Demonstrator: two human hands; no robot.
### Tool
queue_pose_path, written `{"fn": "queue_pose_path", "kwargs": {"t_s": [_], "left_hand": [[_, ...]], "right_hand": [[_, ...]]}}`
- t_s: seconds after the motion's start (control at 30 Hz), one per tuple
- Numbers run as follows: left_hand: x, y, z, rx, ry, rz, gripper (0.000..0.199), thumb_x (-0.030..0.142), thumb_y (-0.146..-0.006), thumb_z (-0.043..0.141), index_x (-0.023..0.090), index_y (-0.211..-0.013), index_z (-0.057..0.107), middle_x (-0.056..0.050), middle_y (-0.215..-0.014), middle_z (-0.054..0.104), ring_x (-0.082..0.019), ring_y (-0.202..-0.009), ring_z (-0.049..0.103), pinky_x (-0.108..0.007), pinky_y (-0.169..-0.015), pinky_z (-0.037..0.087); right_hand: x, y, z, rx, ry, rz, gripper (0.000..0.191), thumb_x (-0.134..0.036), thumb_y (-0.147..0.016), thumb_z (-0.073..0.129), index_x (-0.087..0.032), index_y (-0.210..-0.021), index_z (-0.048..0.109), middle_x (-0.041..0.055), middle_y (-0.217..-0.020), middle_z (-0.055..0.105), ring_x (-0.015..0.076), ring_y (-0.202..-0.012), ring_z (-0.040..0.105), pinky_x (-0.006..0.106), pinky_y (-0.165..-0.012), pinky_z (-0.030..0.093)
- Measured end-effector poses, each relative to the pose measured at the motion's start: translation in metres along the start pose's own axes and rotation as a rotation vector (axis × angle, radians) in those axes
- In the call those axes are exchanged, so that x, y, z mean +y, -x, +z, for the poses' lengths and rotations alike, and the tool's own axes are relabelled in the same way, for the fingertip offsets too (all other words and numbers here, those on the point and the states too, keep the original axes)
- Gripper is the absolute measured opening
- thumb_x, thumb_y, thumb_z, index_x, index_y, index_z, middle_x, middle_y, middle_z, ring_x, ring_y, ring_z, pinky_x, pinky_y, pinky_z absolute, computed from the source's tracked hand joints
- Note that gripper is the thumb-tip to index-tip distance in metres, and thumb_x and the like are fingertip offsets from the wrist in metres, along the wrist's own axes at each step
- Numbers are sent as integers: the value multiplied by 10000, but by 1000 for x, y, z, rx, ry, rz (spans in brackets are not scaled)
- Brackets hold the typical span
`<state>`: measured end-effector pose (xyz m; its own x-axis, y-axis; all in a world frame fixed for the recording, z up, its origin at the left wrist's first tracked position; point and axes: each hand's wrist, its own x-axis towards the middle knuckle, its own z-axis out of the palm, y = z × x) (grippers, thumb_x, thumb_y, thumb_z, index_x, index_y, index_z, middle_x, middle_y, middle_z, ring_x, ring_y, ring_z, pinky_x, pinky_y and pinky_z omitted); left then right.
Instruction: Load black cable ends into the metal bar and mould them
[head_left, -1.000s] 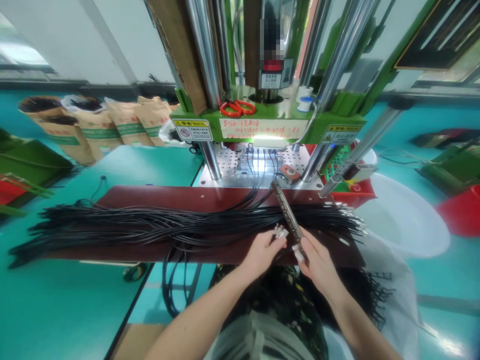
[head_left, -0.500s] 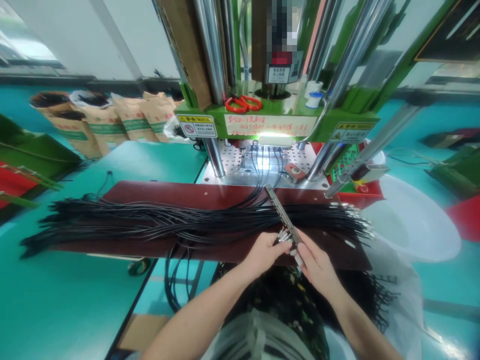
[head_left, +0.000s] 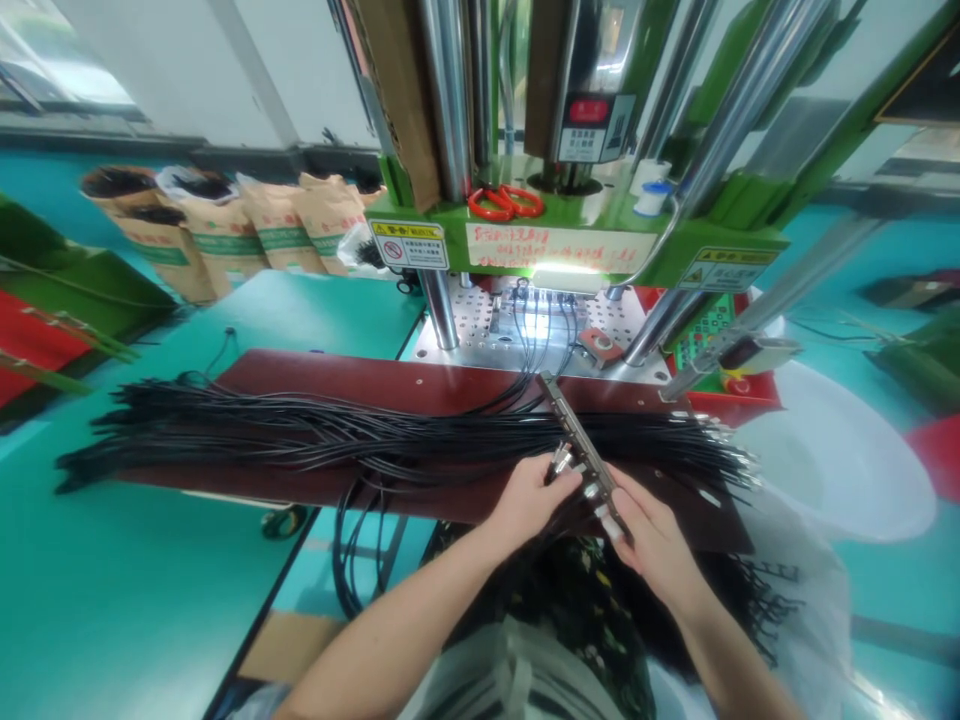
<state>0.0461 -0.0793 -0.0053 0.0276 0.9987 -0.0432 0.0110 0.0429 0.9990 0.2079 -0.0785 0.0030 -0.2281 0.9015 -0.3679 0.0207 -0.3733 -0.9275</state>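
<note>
My right hand [head_left: 649, 525] grips the near end of a long, narrow metal bar [head_left: 576, 435] with slots along it, held at a slant over the board. At the bar's left side, my left hand [head_left: 534, 500] is closed around several cable ends with silvery metal connectors [head_left: 561, 460]. A few pale connector pieces show between the bar and my right fingers. Beneath the bar a thick bundle of black cables [head_left: 420, 435] lies across the dark red board [head_left: 315, 368], its silvery ends [head_left: 731, 455] toward the right.
Behind the board stands a green press [head_left: 697, 225] with steel columns, a lit perforated plate [head_left: 472, 310] and cables on it. Orange-handled scissors [head_left: 506, 203] and a thread spool [head_left: 652, 198] rest on the press. To the right are a red bin [head_left: 750, 400] and a white tub [head_left: 862, 470].
The whole view has shifted slightly. The bar has turned a little and more connectors show beside it; both hands keep their grip.
</note>
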Motion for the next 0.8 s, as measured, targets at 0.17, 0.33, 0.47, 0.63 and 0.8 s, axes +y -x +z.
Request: {"fn": "queue_pose_path", "kwargs": {"t_s": [0.17,0.33,0.47,0.63,0.8], "left_hand": [[-3,-1,-2,-12,44,-83,304,391,-729,571,144,-585,468,52,-543,389,-61,-507,307,-197,-505,270],[-4,-1,-3,-21,50,-127,333,439,-722,572,143,-598,484,64,-491,347,-55,-468,286,-195,-467,239],[-5,0,-3,-6,58,-119,323,429,-719,576,140,-599,496,66,-474,353,-53,-453,289,-197,-461,243],[-9,1,-4,26,60,-87,299,402,-729,575,136,-603,522,56,-487,408,-54,-450,319,-194,-462,267],[-6,0,-10,164,147,-86,331,440,-811,464,147,-674,531,57,-442,405,-59,-405,349,-186,-423,282]], "right_hand": [[-2,0,-1,-50,24,-2,504,-496,-765,580,-237,-1196,544,-37,-563,457,32,-375,289,158,-317,190],[-2,0,1,-21,43,20,507,-505,-766,573,-246,-1200,539,-15,-638,498,37,-423,312,147,-338,215],[1,-1,0,-52,153,-25,498,-497,-807,513,-237,-1232,515,-6,-639,504,65,-466,352,166,-369,281],[5,-2,-2,-128,307,-167,495,-468,-825,493,-221,-1253,501,-13,-584,482,104,-519,416,201,-447,373],[3,0,0,-85,159,-29,531,-498,-793,525,-198,-1230,515,15,-648,537,64,-432,341,164,-325,232]]}}
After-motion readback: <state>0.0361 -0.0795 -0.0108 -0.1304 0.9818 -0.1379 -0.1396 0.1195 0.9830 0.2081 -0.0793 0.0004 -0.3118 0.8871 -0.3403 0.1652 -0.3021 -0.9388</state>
